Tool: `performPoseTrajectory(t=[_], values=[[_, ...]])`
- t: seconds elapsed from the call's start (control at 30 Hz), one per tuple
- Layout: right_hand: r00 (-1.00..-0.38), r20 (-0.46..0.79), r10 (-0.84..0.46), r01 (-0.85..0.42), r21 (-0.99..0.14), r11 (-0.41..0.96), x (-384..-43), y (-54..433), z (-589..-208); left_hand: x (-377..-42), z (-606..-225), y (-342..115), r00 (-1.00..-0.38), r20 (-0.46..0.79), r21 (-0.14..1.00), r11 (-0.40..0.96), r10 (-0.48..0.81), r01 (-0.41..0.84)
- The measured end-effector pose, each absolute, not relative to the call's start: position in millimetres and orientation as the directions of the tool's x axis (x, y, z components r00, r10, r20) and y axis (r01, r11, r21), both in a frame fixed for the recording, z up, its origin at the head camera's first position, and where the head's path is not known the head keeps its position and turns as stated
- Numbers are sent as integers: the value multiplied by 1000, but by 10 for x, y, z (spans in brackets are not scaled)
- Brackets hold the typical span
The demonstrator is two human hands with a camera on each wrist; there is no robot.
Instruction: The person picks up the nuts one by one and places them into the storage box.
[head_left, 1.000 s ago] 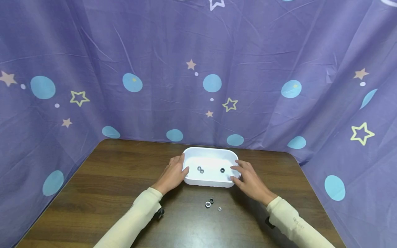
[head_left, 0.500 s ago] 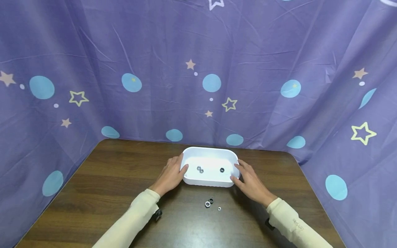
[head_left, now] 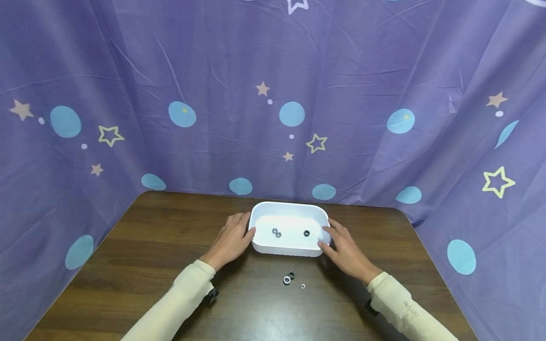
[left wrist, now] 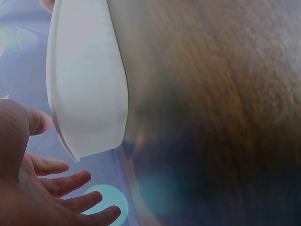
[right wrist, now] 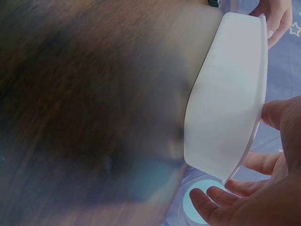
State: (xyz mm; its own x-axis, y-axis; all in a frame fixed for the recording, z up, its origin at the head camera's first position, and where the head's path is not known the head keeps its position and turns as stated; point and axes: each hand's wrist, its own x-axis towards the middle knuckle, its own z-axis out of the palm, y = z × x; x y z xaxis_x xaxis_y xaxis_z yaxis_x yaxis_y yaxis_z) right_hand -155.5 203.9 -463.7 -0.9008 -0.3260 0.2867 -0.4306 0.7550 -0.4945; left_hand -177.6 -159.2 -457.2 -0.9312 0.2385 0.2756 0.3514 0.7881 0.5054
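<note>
A white oblong tray with rounded corners stands on the table. Inside lie two small silver nuts near its left half and one dark nut towards the right. My left hand is beside the tray's left end, fingers spread; the left wrist view shows a small gap between thumb and rim. My right hand is at the other end, its thumb at the rim and its fingers loosely extended around the corner. In front of the tray lie a larger silver-rimmed nut, a dark nut and a tiny silver nut.
The dark wooden table ends just behind the tray. A purple curtain printed with stars and blue dots hangs around the back and sides.
My left hand has drawn back slightly to the left from the tray's rim. My right fingers have shifted a little outward towards the right rim. Tray and nuts stay nearly in place.
</note>
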Motion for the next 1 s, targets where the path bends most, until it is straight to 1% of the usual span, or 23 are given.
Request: performPoseTrajectory(t=[0.13,0.43,0.7,1.0], values=[[-906,274,-322,-420,-500,757,-1559,2041,-4639,-1733,-4518,-1581,-923,290,501,781,254,373],[-917,243,-316,-398,-510,762,-1549,2036,-4621,-1619,-4370,-1475,-887,352,453,775,299,441],[-915,247,-319,-402,-509,761,-1550,2034,-4632,-1516,-4273,-1386,-860,389,416,770,331,484],[-913,254,-321,-408,-508,759,-1559,2040,-4648,-1420,-4215,-1293,-809,437,331,767,392,550]])
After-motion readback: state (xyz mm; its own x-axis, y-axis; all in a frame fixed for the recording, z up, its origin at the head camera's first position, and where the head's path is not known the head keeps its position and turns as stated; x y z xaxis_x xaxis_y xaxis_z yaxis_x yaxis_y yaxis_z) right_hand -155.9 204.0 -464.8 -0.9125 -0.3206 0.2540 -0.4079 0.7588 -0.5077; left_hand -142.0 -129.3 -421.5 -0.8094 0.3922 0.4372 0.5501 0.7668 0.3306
